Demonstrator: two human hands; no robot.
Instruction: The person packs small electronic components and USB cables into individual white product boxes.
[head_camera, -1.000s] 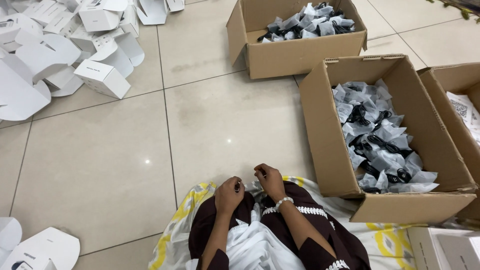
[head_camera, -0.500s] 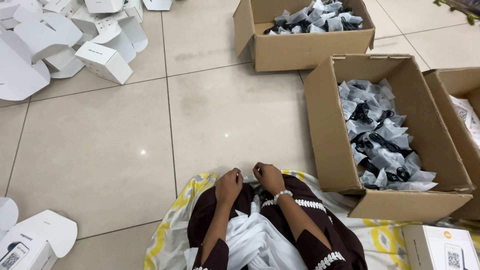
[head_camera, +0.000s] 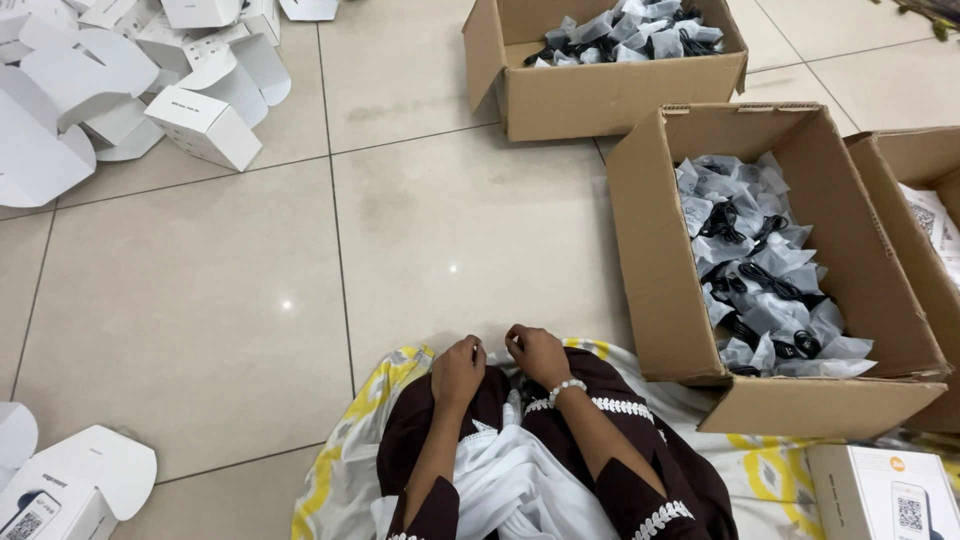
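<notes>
I see my left hand (head_camera: 458, 372) and right hand (head_camera: 537, 355) close together, pinching dark brown cloth (head_camera: 500, 400) on my lap. An open cardboard box (head_camera: 660, 250) of bagged black cables (head_camera: 760, 280) sits beside my right hand.

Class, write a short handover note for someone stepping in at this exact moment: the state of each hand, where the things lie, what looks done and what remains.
Left hand and right hand: both closed, fingertips together on the dark garment over the lap; whether they pinch anything small cannot be told.
Things: nearest open cardboard box to the right holds bagged black cables; a second box farther off holds the same. Small white cartons lie piled at upper left.
Done: cables sit bagged in boxes.
Left: many cartons lie open and flat.
</notes>
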